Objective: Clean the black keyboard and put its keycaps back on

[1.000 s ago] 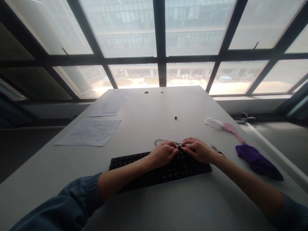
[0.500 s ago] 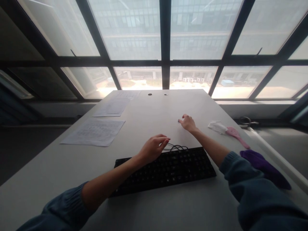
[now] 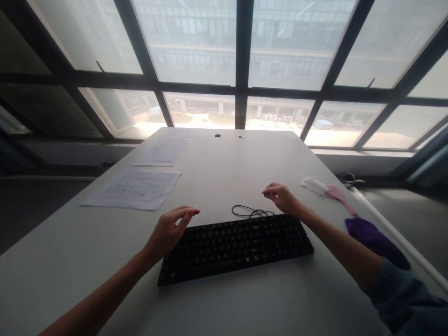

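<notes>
A black keyboard (image 3: 241, 248) lies slightly turned on the white table, its thin cable (image 3: 241, 211) looped behind its back edge. Over the keyboard's back left corner hovers my left hand (image 3: 170, 232), fingers together and thumb against them, with nothing visible in it. My right hand (image 3: 283, 198) is above the table just behind the keyboard's right part. Its fingers are curled to the thumb, with a small dark spot at the tips; whether it holds anything I cannot make out. The cable loop lies between the two hands, to the left of my right hand.
Sheets of paper (image 3: 135, 189) with writing lie on the left of the white table (image 3: 224, 175). Along the right edge are a white crumpled piece (image 3: 315, 185), a pink handled item (image 3: 341, 199) and a purple cloth-like item (image 3: 374, 240). Large windows stand beyond the table.
My left hand has moved left, away from the cable, to the keyboard's left end. My right hand has come back toward me, and its fingers have drawn together. The view has shifted slightly.
</notes>
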The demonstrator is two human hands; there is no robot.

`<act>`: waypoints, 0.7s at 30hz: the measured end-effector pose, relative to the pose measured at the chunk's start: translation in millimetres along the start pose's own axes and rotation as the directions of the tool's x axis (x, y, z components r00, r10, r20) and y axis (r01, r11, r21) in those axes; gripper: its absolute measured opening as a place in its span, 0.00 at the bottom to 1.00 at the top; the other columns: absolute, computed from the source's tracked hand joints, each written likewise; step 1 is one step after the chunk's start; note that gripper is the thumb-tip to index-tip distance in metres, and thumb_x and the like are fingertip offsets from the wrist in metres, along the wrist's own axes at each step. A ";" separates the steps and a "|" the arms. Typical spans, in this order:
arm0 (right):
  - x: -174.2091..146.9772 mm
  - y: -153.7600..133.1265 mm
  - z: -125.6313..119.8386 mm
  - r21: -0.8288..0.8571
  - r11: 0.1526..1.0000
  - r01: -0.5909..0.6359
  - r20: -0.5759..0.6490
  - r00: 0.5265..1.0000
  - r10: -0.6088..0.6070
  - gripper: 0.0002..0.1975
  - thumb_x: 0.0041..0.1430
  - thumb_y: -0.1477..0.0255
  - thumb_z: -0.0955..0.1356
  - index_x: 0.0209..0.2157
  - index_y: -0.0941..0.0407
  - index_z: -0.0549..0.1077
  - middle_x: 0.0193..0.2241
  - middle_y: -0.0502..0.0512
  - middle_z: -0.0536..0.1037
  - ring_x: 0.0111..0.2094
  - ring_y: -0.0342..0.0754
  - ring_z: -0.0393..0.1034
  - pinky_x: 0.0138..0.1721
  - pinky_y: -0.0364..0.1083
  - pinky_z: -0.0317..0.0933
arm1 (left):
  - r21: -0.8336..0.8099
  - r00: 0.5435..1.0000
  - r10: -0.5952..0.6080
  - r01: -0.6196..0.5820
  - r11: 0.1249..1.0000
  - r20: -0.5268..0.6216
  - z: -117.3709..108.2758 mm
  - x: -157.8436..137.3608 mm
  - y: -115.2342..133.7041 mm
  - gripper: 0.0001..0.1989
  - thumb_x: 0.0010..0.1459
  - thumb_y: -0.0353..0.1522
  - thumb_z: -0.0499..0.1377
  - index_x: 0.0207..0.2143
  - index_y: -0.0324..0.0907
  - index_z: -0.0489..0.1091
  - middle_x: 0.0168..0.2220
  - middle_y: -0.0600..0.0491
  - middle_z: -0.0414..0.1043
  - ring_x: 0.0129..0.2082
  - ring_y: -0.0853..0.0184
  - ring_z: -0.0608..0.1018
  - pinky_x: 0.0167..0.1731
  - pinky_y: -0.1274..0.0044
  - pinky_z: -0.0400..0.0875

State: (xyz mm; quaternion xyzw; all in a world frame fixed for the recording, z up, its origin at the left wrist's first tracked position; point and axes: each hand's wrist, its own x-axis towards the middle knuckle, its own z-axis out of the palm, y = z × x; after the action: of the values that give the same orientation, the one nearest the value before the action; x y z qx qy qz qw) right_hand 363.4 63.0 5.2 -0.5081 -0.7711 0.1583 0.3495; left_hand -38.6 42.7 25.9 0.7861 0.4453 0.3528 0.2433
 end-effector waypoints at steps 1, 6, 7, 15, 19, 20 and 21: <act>-16.6 -6.5 -1.9 0.038 0.999 0.022 0.023 0.999 -0.023 0.07 0.61 0.76 0.69 0.38 0.55 0.81 0.38 0.56 0.80 0.38 0.48 0.75 0.42 0.46 0.67 | 0.011 1.000 -0.010 0.010 1.000 -0.019 -4.0 -5.3 -5.7 0.18 0.67 0.43 0.53 0.40 0.43 0.79 0.42 0.50 0.81 0.44 0.62 0.80 0.47 0.73 0.73; -62.1 -23.3 -0.1 0.090 0.996 0.028 0.083 0.996 -0.035 0.10 0.62 0.78 0.68 0.42 0.53 0.79 0.40 0.55 0.80 0.42 0.49 0.75 0.46 0.48 0.67 | 0.073 0.992 -0.076 0.083 0.994 -0.098 -16.3 -31.9 -27.5 0.20 0.66 0.46 0.53 0.38 0.43 0.79 0.39 0.51 0.81 0.41 0.62 0.81 0.45 0.75 0.74; -64.1 -23.6 1.5 0.084 0.996 0.026 0.093 0.995 -0.034 0.10 0.62 0.78 0.68 0.43 0.53 0.79 0.41 0.55 0.80 0.42 0.49 0.75 0.46 0.48 0.67 | 0.081 0.991 -0.083 0.092 0.992 -0.107 -17.1 -36.9 -30.1 0.20 0.66 0.46 0.53 0.38 0.43 0.79 0.39 0.52 0.81 0.41 0.62 0.81 0.44 0.75 0.74; -66.6 -19.8 7.3 0.031 0.998 0.046 0.136 0.989 -0.050 0.15 0.62 0.77 0.68 0.50 0.52 0.76 0.44 0.56 0.79 0.45 0.51 0.73 0.50 0.51 0.67 | 0.072 0.982 -0.095 0.108 0.992 -0.162 -14.4 -61.3 -37.5 0.20 0.67 0.45 0.52 0.41 0.43 0.78 0.43 0.50 0.80 0.45 0.61 0.80 0.49 0.74 0.72; -64.8 -24.0 4.1 0.002 0.999 0.054 0.151 0.987 -0.054 0.12 0.61 0.78 0.68 0.45 0.54 0.77 0.42 0.56 0.79 0.44 0.51 0.73 0.48 0.50 0.66 | 0.080 0.974 -0.108 0.126 0.989 -0.200 -9.3 -64.1 -42.7 0.20 0.68 0.45 0.50 0.45 0.43 0.76 0.48 0.49 0.78 0.49 0.60 0.78 0.53 0.72 0.71; -63.3 -25.3 3.0 -0.003 0.999 0.048 0.156 0.987 -0.047 0.10 0.61 0.78 0.68 0.43 0.54 0.77 0.40 0.56 0.79 0.43 0.51 0.73 0.47 0.50 0.66 | 0.078 0.971 -0.122 0.141 0.987 -0.207 -8.2 -64.4 -44.4 0.21 0.68 0.45 0.50 0.46 0.43 0.76 0.48 0.49 0.77 0.49 0.59 0.78 0.53 0.71 0.71; -61.5 -26.4 1.8 -0.007 0.999 0.040 0.161 0.986 -0.038 0.09 0.60 0.79 0.68 0.41 0.55 0.77 0.39 0.56 0.79 0.41 0.50 0.73 0.46 0.49 0.66 | 0.073 0.967 -0.139 0.158 0.985 -0.211 -7.3 -64.6 -45.8 0.21 0.68 0.45 0.49 0.47 0.43 0.75 0.49 0.49 0.77 0.48 0.59 0.78 0.53 0.71 0.71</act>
State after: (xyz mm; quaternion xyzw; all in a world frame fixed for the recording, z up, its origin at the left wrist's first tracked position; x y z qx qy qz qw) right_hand 359.2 -3.3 -3.5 -0.4803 -0.8073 0.1880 0.2868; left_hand -91.4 9.1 -23.3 0.7200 0.5411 0.3925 0.1864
